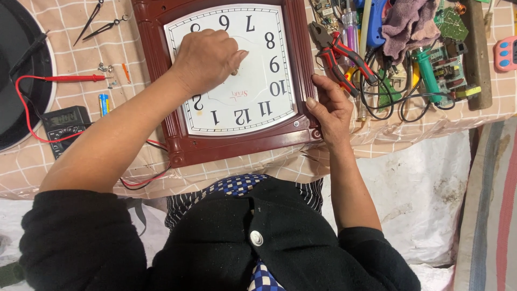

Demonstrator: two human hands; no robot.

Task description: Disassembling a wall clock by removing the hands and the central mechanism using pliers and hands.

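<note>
1. Wall clock [237, 75] flat on bench [64, 161], face up, dial without hands.
2. Left hand [207, 56] pinched at centre spindle; right hand [329, 110] clamped on frame edge.
3. Step judged: working the spindle.
4. Next: steady frame, fine grip.

The left hand [207, 56] covers several numerals on the clock face [258, 64]. The clock frame's [161, 81] top runs off the frame's upper edge, like the pink cloth [406, 21].

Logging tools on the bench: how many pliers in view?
1. The red-and-black-handled pliers lie right of the clock, above the right hand gripping the frame's edge. More may be hidden in the tangle of cables and under the cloth.
</note>
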